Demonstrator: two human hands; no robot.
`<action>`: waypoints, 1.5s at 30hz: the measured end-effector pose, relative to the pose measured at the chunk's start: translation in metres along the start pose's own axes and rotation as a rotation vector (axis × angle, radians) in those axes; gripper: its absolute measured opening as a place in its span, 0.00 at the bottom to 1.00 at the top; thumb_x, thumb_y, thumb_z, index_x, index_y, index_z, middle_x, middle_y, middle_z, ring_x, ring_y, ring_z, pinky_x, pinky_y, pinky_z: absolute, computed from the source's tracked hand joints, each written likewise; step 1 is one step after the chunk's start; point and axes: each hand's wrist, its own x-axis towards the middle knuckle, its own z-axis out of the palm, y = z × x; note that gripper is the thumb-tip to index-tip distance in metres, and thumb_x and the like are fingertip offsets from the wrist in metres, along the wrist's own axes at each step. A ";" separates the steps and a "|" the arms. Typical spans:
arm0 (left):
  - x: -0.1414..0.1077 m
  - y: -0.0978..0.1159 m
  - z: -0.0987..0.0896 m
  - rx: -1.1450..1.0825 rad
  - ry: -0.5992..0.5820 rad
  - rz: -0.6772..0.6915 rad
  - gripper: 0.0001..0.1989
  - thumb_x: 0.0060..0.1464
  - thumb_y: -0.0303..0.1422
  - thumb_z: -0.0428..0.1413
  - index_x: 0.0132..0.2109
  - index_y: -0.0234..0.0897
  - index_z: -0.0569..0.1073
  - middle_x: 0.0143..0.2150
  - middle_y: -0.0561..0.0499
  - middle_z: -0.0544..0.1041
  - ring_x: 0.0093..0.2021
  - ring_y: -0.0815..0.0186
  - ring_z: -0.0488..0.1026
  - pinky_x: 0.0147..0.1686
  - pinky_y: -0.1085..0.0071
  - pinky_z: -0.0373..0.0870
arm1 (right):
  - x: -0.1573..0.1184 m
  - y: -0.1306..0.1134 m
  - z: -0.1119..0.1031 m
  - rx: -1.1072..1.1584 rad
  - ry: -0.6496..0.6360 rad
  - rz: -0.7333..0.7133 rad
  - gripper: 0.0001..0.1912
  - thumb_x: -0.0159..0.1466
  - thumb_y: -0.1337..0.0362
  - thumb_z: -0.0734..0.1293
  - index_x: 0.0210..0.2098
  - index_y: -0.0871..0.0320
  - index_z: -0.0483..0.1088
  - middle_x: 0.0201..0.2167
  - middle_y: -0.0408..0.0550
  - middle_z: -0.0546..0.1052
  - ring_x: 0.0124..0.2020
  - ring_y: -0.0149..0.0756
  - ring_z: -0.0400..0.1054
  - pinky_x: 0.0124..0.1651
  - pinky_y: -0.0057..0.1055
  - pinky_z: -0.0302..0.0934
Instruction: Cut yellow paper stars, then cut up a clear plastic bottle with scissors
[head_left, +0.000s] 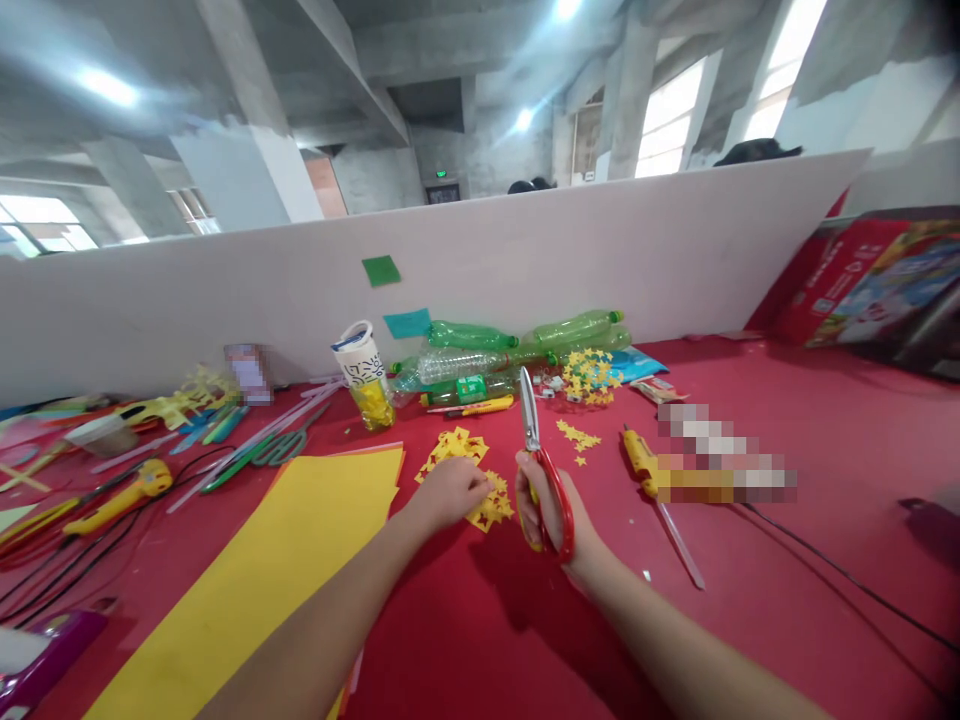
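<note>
Scissors [531, 425], red-handled, silver-bladed, stand clamped in the right hand [549, 504]; the left hand's grip [451, 494] is unclear.

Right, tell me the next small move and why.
Probably pinch a piece from the pile of yellow paper cutouts with the left hand: it is at the pile, while the right hand holds red-handled metal scissors upright. Whether the left grips one is unclear.

I hold red-handled scissors [544, 463] upright, 2 metal blades nearly together. Yellow paper cutouts [459, 443], some star-shaped, lie heaped beside my left hand [448, 496].
</note>
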 end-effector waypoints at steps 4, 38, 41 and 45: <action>-0.018 -0.012 -0.015 0.004 0.051 -0.056 0.14 0.58 0.35 0.45 0.27 0.36 0.68 0.28 0.50 0.68 0.32 0.65 0.65 0.33 0.70 0.57 | -0.002 -0.003 0.002 -0.005 -0.006 0.021 0.22 0.59 0.44 0.62 0.22 0.56 0.59 0.06 0.31 0.57 0.05 0.24 0.51 0.07 0.20 0.48; -0.073 0.010 0.003 -1.689 -0.093 -0.549 0.11 0.54 0.35 0.58 0.41 0.36 0.66 0.22 0.56 0.70 0.16 0.80 0.54 0.21 0.80 0.52 | -0.014 -0.002 0.012 -0.390 -0.208 0.100 0.15 0.53 0.55 0.71 0.24 0.56 0.61 0.06 0.30 0.60 0.07 0.24 0.54 0.11 0.19 0.48; -0.074 0.012 0.002 -1.605 -0.112 -0.516 0.12 0.56 0.39 0.56 0.39 0.36 0.66 0.21 0.56 0.69 0.15 0.81 0.51 0.20 0.81 0.49 | -0.015 0.002 0.013 -0.418 -0.191 0.102 0.13 0.52 0.60 0.71 0.25 0.56 0.62 0.08 0.30 0.61 0.08 0.24 0.55 0.11 0.19 0.49; -0.075 0.018 0.000 -1.548 -0.122 -0.467 0.18 0.57 0.48 0.50 0.36 0.34 0.67 0.20 0.54 0.69 0.14 0.81 0.50 0.17 0.80 0.45 | -0.018 0.003 0.016 -0.455 -0.153 0.101 0.07 0.55 0.62 0.66 0.25 0.55 0.62 0.07 0.30 0.59 0.08 0.24 0.54 0.11 0.19 0.49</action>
